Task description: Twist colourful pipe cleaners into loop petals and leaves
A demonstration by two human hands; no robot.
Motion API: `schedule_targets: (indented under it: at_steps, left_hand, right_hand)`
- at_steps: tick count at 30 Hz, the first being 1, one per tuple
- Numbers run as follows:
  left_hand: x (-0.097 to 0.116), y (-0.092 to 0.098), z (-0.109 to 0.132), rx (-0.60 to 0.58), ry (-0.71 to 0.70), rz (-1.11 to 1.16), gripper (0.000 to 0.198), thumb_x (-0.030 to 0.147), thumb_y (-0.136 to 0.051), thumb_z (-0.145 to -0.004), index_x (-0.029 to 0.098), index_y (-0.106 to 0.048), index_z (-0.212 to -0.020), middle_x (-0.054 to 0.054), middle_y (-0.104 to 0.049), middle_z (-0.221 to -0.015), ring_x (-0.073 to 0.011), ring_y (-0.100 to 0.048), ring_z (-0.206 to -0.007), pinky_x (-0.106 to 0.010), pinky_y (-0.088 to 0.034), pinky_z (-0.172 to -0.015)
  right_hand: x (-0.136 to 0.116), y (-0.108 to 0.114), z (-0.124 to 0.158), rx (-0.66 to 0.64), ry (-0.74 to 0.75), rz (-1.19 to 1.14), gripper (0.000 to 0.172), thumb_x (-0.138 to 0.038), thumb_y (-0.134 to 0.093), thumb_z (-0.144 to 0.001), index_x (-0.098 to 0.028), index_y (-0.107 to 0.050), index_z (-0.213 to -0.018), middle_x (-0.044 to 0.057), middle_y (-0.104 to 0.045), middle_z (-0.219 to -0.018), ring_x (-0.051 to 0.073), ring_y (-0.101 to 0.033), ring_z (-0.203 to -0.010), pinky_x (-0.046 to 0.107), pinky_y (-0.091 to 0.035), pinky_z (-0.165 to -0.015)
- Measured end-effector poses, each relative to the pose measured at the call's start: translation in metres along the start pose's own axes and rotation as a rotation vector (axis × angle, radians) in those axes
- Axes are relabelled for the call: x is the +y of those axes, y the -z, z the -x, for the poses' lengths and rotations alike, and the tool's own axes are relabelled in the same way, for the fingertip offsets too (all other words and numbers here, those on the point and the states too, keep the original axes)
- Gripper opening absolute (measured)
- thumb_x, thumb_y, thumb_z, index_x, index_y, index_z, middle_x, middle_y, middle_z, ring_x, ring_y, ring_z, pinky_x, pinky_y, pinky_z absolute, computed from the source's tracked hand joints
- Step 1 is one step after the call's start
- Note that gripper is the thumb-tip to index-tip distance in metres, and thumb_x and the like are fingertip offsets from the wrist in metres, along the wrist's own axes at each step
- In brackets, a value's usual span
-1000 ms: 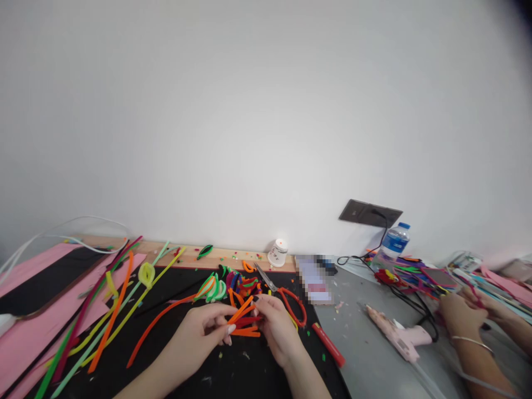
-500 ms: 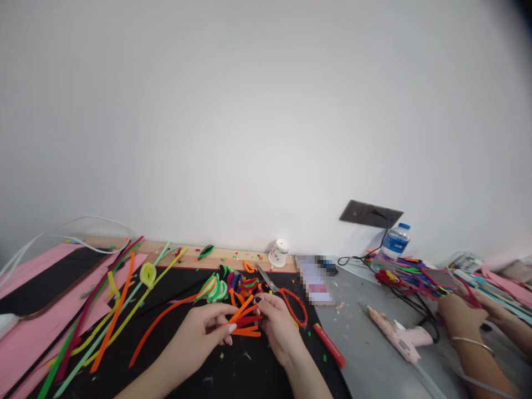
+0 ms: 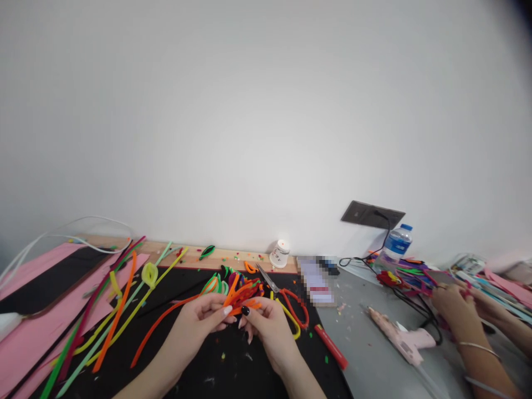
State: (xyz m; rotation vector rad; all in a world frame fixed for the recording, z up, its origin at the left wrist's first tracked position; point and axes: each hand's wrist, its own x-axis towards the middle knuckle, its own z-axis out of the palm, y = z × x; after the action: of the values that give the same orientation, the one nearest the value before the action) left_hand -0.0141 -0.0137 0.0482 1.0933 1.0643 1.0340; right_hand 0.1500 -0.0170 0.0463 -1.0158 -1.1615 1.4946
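Over the black mat (image 3: 183, 377), short orange pipe cleaners (image 3: 235, 298) are pinched between my two hands. My left hand (image 3: 203, 317) grips them from one side, thumb against bent fingers. From the other side my right hand (image 3: 270, 327) presses its thumb and fingers on the lower ends. Just behind lies a heap of coloured loops, with green-and-white loops (image 3: 213, 284) at its left; my hands partly cover it. Scissors with red handles (image 3: 294, 306) lie beyond my right hand, next to a bent yellow pipe cleaner (image 3: 293, 322). A long orange-red pipe cleaner (image 3: 150, 327) curves left of my left hand.
Long pipe cleaners (image 3: 120, 310) spread over pink paper (image 3: 37, 338) at left. A paper cup (image 3: 280, 254) stands by the wall. Rightward are a phone (image 3: 318, 282), a red tube (image 3: 331, 347), a pink glue gun (image 3: 399, 338), a water bottle (image 3: 397, 244) and another person's hands (image 3: 455, 310).
My hands have drawn closer together, and the orange pieces are now bunched and point up and away. More of the yellow pipe cleaner shows. The other person's hands have shifted slightly.
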Motion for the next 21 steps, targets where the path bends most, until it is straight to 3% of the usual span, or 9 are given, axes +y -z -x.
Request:
schedule_targets:
  at_steps: [5,16,21]
  left_hand:
    - [-0.0054,-0.0046,0.0031,-0.157,0.006,-0.090,0.022,0.038,-0.063,-0.070,0.017,-0.062,-0.077,-0.001,-0.070,-0.073,-0.0198,-0.067,-0.071,-0.025,-0.048,-0.060]
    - [-0.0083,-0.0050,0.0027,-0.185,0.011,-0.142,0.028,0.043,-0.055,-0.077,0.015,-0.059,-0.075,0.000,-0.067,-0.070,-0.0160,-0.065,-0.062,-0.022,-0.047,-0.054]
    - [-0.0050,-0.0069,0.0052,-0.191,-0.064,-0.214,0.029,0.042,-0.053,-0.078,0.015,-0.059,-0.070,0.001,-0.064,-0.062,-0.0156,-0.064,-0.059,-0.022,-0.047,-0.053]
  right_hand:
    - [0.0018,0.0018,-0.0015,0.031,0.024,0.006,0.021,-0.030,-0.061,-0.074,-0.013,-0.059,-0.062,0.000,-0.059,-0.050,0.006,-0.041,-0.037,0.018,-0.032,-0.038]
    - [0.0019,0.0006,-0.0025,0.002,0.009,0.089,0.023,-0.032,-0.065,-0.069,-0.012,-0.055,-0.061,-0.001,-0.057,-0.047,0.005,-0.041,-0.034,0.016,-0.032,-0.035]
    - [0.0037,0.0001,-0.0037,-0.005,0.002,0.081,0.025,-0.035,-0.065,-0.069,-0.013,-0.055,-0.063,-0.001,-0.056,-0.047,0.006,-0.041,-0.034,0.017,-0.031,-0.035]
